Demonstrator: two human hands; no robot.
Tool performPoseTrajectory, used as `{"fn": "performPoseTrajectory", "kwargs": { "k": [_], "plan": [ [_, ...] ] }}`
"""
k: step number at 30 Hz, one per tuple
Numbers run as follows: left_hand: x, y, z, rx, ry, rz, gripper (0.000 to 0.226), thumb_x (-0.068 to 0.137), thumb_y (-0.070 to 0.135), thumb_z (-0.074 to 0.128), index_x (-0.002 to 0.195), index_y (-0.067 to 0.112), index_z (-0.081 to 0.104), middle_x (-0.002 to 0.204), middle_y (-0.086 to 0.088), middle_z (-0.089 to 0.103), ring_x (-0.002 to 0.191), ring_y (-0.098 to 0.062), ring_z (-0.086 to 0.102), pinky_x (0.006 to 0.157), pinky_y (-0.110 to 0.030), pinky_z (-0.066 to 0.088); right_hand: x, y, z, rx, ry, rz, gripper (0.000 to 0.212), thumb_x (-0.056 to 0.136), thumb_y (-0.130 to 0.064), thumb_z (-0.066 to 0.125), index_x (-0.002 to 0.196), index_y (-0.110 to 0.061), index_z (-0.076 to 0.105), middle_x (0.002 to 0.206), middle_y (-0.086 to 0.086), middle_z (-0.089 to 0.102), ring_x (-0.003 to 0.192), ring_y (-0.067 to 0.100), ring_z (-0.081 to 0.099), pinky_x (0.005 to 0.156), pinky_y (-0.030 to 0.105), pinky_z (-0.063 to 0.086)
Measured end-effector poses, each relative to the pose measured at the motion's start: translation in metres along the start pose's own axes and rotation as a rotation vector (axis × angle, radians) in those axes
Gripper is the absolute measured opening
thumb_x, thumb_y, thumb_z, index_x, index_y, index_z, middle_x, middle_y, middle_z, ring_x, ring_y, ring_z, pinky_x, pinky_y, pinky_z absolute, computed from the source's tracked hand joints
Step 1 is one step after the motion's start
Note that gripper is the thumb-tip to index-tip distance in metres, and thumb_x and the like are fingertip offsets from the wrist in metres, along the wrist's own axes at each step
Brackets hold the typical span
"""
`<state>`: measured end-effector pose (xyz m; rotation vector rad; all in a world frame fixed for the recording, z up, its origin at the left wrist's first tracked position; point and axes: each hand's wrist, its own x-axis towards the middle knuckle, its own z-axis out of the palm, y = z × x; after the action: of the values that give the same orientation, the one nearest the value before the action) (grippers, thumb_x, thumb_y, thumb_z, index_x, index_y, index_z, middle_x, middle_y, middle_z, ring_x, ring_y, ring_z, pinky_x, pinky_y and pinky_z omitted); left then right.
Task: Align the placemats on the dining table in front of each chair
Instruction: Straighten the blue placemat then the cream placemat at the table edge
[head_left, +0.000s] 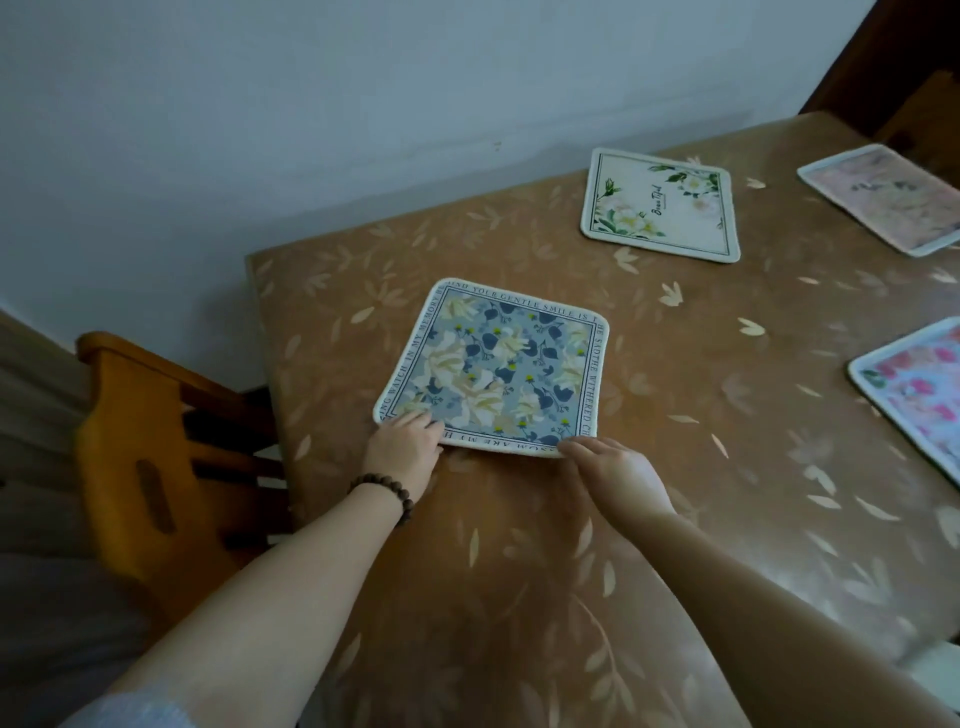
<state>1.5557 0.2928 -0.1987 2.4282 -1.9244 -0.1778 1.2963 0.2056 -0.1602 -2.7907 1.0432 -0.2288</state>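
A blue floral placemat (493, 369) with a text border lies flat on the brown leaf-patterned table (649, 467), near the table's left end. My left hand (402, 444) grips its near left corner, thumb under the edge and fingers on top. My right hand (613, 473) holds the near right corner, fingers curled at the edge. A white placemat (660, 205) with green leaves lies farther back. A pink placemat (883, 200) sits at the far right, and another pink-flowered placemat (914, 395) is cut off by the right edge.
A wooden chair (150, 457) stands at the table's left end, pushed close. A pale wall (311, 130) runs along the table's far side. Another dark wooden chair back (914, 109) shows at the top right corner.
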Motion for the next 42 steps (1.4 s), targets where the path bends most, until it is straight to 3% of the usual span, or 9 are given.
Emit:
{"fn": "performPoseTrajectory", "kwargs": {
  "k": [7, 12, 17, 22, 28, 31, 36, 39, 42],
  "plan": [
    [-0.072, 0.021, -0.009, -0.023, 0.019, 0.023, 0.036, 0.095, 0.006, 0.040, 0.122, 0.020, 0.060, 0.137, 0.009, 0.053, 0.123, -0.009, 0.049, 0.090, -0.025, 0.043, -0.083, -0.014, -0.022, -0.056, 0.019, 0.032, 0.039, 0.067, 0.000, 0.078, 0.104, -0.011, 0.070, 0.100, 0.006, 0.073, 0.081, 0.030, 0.070, 0.059, 0.037, 0.058],
    [-0.115, 0.043, -0.014, -0.012, 0.009, 0.045, 0.022, 0.094, 0.009, 0.042, 0.088, 0.018, 0.061, 0.093, 0.001, 0.064, 0.083, -0.019, 0.061, 0.061, -0.030, 0.046, -0.131, -0.023, -0.026, -0.077, 0.014, 0.141, 0.034, 0.076, -0.002, 0.069, 0.108, -0.015, 0.069, 0.109, 0.003, 0.071, 0.091, 0.029, 0.067, 0.063, 0.037, 0.057],
    [-0.152, 0.073, -0.014, -0.095, 0.028, 0.095, 0.024, 0.097, 0.027, 0.042, 0.093, 0.023, 0.065, 0.091, 0.006, 0.065, 0.082, -0.015, 0.060, 0.063, -0.033, 0.050, -0.171, -0.015, -0.033, -0.075, 0.036, 0.269, 0.033, 0.081, -0.007, 0.065, 0.110, -0.022, 0.069, 0.112, -0.001, 0.070, 0.095, 0.028, 0.064, 0.066, 0.033, 0.051],
    [-0.177, 0.123, -0.009, -0.045, 0.046, 0.136, 0.028, 0.098, 0.035, 0.038, 0.079, 0.024, 0.056, 0.072, 0.007, 0.057, 0.066, -0.012, 0.057, 0.052, -0.026, 0.044, -0.192, 0.025, -0.046, -0.013, 0.068, 0.357, 0.032, 0.086, -0.011, 0.056, 0.112, -0.024, 0.067, 0.116, 0.000, 0.067, 0.092, 0.031, 0.062, 0.066, 0.030, 0.042],
    [-0.180, 0.208, -0.001, -0.044, 0.047, 0.022, 0.031, 0.099, 0.035, 0.040, 0.096, 0.025, 0.069, 0.087, 0.005, 0.070, 0.075, -0.012, 0.064, 0.060, -0.031, 0.053, -0.200, 0.102, -0.053, 0.088, 0.080, 0.264, 0.031, 0.088, -0.009, 0.053, 0.113, -0.019, 0.068, 0.117, 0.003, 0.066, 0.095, 0.032, 0.062, 0.071, 0.033, 0.048],
    [-0.188, 0.258, 0.008, 0.003, -0.002, -0.040, 0.032, 0.099, 0.035, 0.038, 0.103, 0.025, 0.068, 0.084, 0.003, 0.069, 0.072, -0.016, 0.064, 0.060, -0.032, 0.053, -0.209, 0.139, -0.055, 0.163, 0.037, 0.202, 0.028, 0.089, -0.009, 0.051, 0.110, -0.015, 0.068, 0.119, 0.005, 0.065, 0.098, 0.031, 0.061, 0.075, 0.038, 0.052],
    [-0.193, 0.328, 0.012, -0.011, -0.071, -0.100, 0.032, 0.098, 0.032, 0.039, 0.079, 0.020, 0.061, 0.071, 0.002, 0.060, 0.068, -0.019, 0.061, 0.056, -0.031, 0.048, -0.217, 0.193, -0.052, 0.240, -0.075, 0.170, 0.031, 0.088, -0.008, 0.049, 0.114, -0.014, 0.064, 0.129, 0.004, 0.058, 0.110, 0.030, 0.056, 0.088, 0.039, 0.048],
    [-0.189, 0.363, 0.015, -0.020, -0.058, -0.094, 0.033, 0.097, 0.029, 0.040, 0.067, 0.019, 0.048, 0.059, 0.005, 0.045, 0.057, -0.017, 0.052, 0.052, -0.029, 0.045, -0.211, 0.211, -0.040, 0.217, -0.159, 0.151, 0.035, 0.089, -0.007, 0.047, 0.122, -0.011, 0.059, 0.138, 0.008, 0.050, 0.128, 0.031, 0.041, 0.101, 0.040, 0.038],
    [-0.180, 0.395, 0.023, -0.004, -0.062, -0.103, 0.032, 0.098, 0.032, 0.037, 0.070, 0.020, 0.048, 0.061, 0.006, 0.045, 0.059, -0.016, 0.052, 0.050, -0.027, 0.040, -0.206, 0.220, -0.028, 0.169, -0.272, 0.138, 0.044, 0.093, -0.011, 0.043, 0.136, -0.015, 0.048, 0.152, 0.009, 0.031, 0.144, 0.030, 0.016, 0.115, 0.042, 0.022]
  ]
}}
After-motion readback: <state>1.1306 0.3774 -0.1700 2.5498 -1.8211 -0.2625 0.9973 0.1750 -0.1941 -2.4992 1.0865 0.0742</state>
